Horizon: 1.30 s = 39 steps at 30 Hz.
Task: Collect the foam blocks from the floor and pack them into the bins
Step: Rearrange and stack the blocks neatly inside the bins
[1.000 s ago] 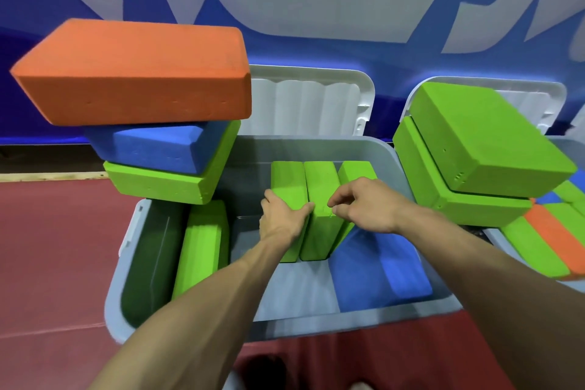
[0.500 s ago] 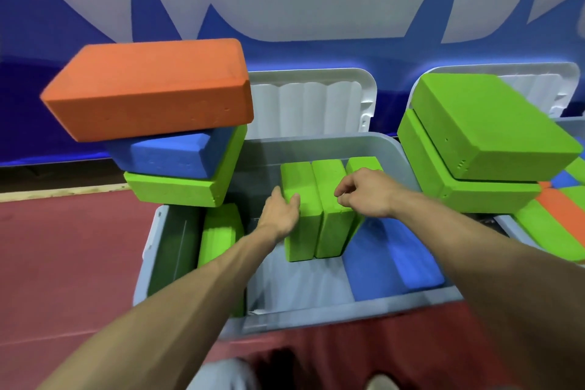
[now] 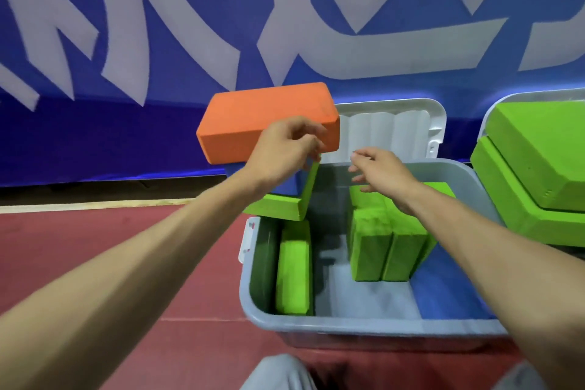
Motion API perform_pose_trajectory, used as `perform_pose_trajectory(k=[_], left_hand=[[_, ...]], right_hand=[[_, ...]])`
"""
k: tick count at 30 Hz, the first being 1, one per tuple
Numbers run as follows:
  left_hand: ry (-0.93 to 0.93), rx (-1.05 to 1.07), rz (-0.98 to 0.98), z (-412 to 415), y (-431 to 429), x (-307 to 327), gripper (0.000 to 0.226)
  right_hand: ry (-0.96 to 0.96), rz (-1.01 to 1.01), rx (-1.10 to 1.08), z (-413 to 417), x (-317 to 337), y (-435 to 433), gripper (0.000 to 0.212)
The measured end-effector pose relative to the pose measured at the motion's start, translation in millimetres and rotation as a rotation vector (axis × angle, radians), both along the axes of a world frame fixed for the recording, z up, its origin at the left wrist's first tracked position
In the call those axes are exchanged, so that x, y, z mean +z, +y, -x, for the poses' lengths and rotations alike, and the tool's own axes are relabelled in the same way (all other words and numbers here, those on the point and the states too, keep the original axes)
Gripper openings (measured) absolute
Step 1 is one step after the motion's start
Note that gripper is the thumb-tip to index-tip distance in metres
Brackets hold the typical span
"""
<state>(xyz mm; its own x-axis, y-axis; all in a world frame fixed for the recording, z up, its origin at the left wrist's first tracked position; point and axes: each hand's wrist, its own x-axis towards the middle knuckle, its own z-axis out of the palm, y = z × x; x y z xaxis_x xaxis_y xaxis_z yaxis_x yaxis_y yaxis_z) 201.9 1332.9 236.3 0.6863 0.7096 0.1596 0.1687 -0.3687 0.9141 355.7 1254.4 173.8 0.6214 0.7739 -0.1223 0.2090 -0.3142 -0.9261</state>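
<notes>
While L hand [image 3: 285, 149] sits by orange blk [image 3: 253, 114], R hand [image 3: 383, 177] hovers over bin [image 3: 348, 324].

I take this for a sports hall. Far side, a blue banner [image 3: 95, 142] with big white lettering; near me, red floor [image 3: 95, 231] and foam blocks [image 3: 262, 117].

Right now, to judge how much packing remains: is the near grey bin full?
Not full. Green blocks stand on edge inside the grey bin, a blue block lies flat, and bare bottom shows between them.
</notes>
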Motion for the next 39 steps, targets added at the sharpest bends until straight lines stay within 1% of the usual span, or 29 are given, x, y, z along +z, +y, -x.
perform_pose_trajectory(k=[2,3,4,5,6,7,8,9,10,11,13,15,16,19,21,22,24,26,28,30,32,33,36,39], left_hand=[[-0.003,0.202,-0.321,13.0,16.1,12.5,0.023],[0.051,0.346,-0.504,19.8,26.5,14.1,0.021],[0.145,0.51,-0.667,26.9,39.8,13.6,0.022],[0.26,0.645,-0.74,33.9,52.9,11.3,0.027],[0.365,0.73,-0.7,39.9,65.0,6.7,0.037],[0.433,0.764,-0.552,45.5,72.8,3.2,0.049],[0.434,0.763,-0.342,48.8,78.8,-1.1,0.061],[0.379,0.735,-0.138,50.3,81.2,-3.9,0.07],[0.289,0.699,0.008,50.3,82.4,-7.0,0.075],[0.194,0.67,0.088,49.5,81.6,-9.7,0.075],[0.059,0.667,0.126,47.1,77.7,-11.2,0.072],[-0.003,0.65,0.113,43.3,69.8,-8.0,0.069],[-0.027,0.619,0.104,39.7,64.1,-5.9,0.067],[-0.086,0.492,0.066,20.4,40.0,1.3,0.063],[-0.112,0.396,0.059,1.4,21.7,1.7,0.065],[-0.106,0.357,0.053,-8.0,13.3,-0.7,0.068],[-0.016,0.28,0.037,-25.7,0.2,-10.4,0.074],[0.134,0.175,0.052,-39.5,-11.1,-24.4,0.078],[0.264,0.096,0.09,-48.5,-19.8,-42.9,0.079],[0.359,0.054,0.136,-52.0,-30.0,-62.6,0.074],[0.422,0.052,0.206,-49.0,-40.0,-81.9,0.079],[0.433,0.065,0.249,-46.8,-44.4,-92.3,0.077],[0.403,0.102,0.322,-36.3,-52.6,-123.4,0.048],[0.393,0.141,0.38,-26.7,-51.4,-148.5,0.043]], right_hand=[[0.142,-0.074,-0.002,12.1,10.0,8.8,0.023],[0.204,-0.114,0.0,16.0,13.9,12.0,0.023],[0.271,-0.154,0.004,18.1,16.3,15.7,0.028],[0.348,-0.192,0.006,19.7,17.8,19.2,0.037],[0.423,-0.219,0.009,21.3,19.0,22.0,0.043],[0.488,-0.24,0.012,22.5,20.0,24.1,0.046],[0.541,-0.259,0.011,23.6,21.2,25.6,0.048],[0.581,-0.274,0.006,24.5,22.0,26.6,0.049],[0.61,-0.288,-0.002,25.0,21.6,26.8,0.049],[0.622,-0.303,-0.016,25.0,21.0,26.4,0.049],[0.614,-0.352,-0.055,23.9,22.5,21.9,0.042],[0.595,-0.418,-0.119,19.3,27.3,13.5,0.027],[0.583,-0.455,-0.167,15.8,31.2,8.9,0.025],[0.596,-0.563,-0.348,1.9,44.0,-8.6,0.037],[0.615,-0.616,-0.446,-10.3,49.9,-23.3,0.041],[0.606,-0.637,-0.481,-17.2,51.6,-31.8,0.044],[0.564,-0.656,-0.542,-30.4,54.2,-49.0,0.046],[0.503,-0.617,-0.611,-40.4,54.3,-65.0,0.042],[0.407,-0.519,-0.673,-46.8,50.9,-76.6,0.034],[0.334,-0.42,-0.71,-50.4,46.1,-82.4,0.026],[0.269,-0.314,-0.692,-49.7,40.8,-81.1,0.027],[0.24,-0.262,-0.662,-48.2,36.6,-78.0,0.028],[0.175,-0.122,-0.534,-37.9,22.2,-63.8,0.031],[0.129,-0.059,-0.387,-29.4,10.6,-49.7,0.033]])
